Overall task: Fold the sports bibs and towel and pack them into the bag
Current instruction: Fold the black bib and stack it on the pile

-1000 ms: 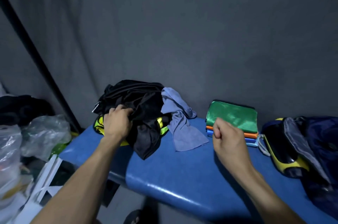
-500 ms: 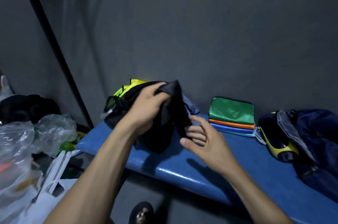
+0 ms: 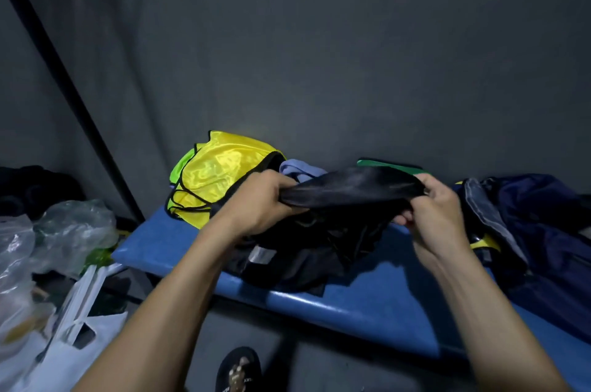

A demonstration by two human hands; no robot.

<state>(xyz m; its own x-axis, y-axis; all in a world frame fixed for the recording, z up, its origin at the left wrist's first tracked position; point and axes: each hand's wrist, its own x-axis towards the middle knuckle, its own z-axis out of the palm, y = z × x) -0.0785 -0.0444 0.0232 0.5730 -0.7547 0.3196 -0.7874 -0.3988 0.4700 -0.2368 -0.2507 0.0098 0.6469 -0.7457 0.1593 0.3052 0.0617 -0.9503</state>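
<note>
Two hands hold one black bib [image 3: 348, 190] above a blue padded surface [image 3: 377, 299], which is the biggest thing here and carries everything else. At its right end lies the dark navy bag [image 3: 543, 231], open and slumped. Left, a yellow bib [image 3: 220, 177] sits heaped, with the pale blue towel [image 3: 297, 167] just behind the black one and a green folded edge [image 3: 383, 165] peeking past it. The left hand [image 3: 259, 199] has its grip clenched on one end of the black bib, the right hand [image 3: 438, 209] pinches the other; the rest hangs onto the surface. The cloth looks thin, limp and slick, so it likely slides; holding at the hems or shoulder straps should serve best.
</note>
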